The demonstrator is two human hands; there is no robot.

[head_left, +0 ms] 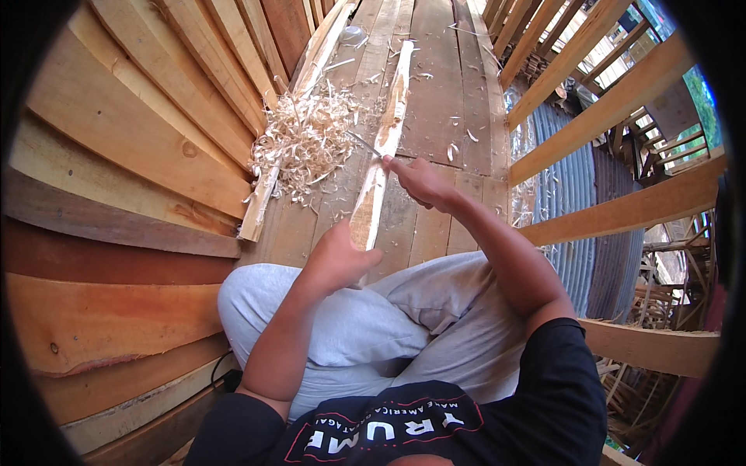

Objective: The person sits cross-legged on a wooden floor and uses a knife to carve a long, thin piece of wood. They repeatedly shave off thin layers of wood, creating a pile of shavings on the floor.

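A long, pale wooden strip (pixel 395 101) stretches away from my lap across the plank floor, its surface partly whittled. My left hand (pixel 336 256) is closed round its near end, close to my crossed legs. Farther along, my right hand (pixel 423 183) grips a knife, whose handle is hidden in the fingers. The thin knife blade (pixel 362 143) points to the far left and lies across the strip. Left of the strip is a heap of curled wood shavings (pixel 299 147).
Upright wooden boards (pixel 140 132) line the left side. A second wooden strip (pixel 260 203) runs partly under the shavings. On the right, slanted wooden slats (pixel 598 128) form a railing, with corrugated metal sheets (pixel 561 175) beyond. Loose shavings dot the plank floor (pixel 443 93).
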